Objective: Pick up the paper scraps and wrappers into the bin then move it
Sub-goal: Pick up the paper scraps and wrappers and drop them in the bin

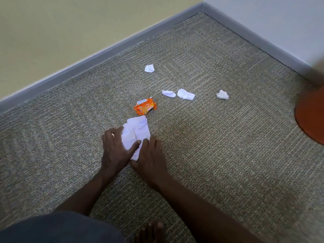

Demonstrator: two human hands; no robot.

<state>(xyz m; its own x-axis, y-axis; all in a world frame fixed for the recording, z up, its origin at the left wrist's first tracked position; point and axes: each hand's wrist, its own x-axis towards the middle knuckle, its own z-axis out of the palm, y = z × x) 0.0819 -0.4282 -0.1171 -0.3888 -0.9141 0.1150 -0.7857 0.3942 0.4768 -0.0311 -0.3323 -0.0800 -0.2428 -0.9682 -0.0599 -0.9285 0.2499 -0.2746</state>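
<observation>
A large crumpled white paper (135,133) lies on the carpet in the middle. My left hand (116,148) grips its left side, thumb across the sheet and fingers curled at its edge. My right hand (150,156) holds its lower right edge, fingers bent under the paper. Just beyond it sits an orange wrapper (145,108). Farther off lie small white scraps: one far back (149,68), two side by side (168,93) (185,94), one to the right (222,94). The orange bin (311,116) shows only partly at the right edge, blurred.
Patterned grey-beige carpet (210,146) covers the floor. A grey skirting board (105,51) runs along the yellow wall at the left and the white wall at the right, meeting in a corner at the top. My bare foot (150,232) and dark shorts (57,228) are at the bottom.
</observation>
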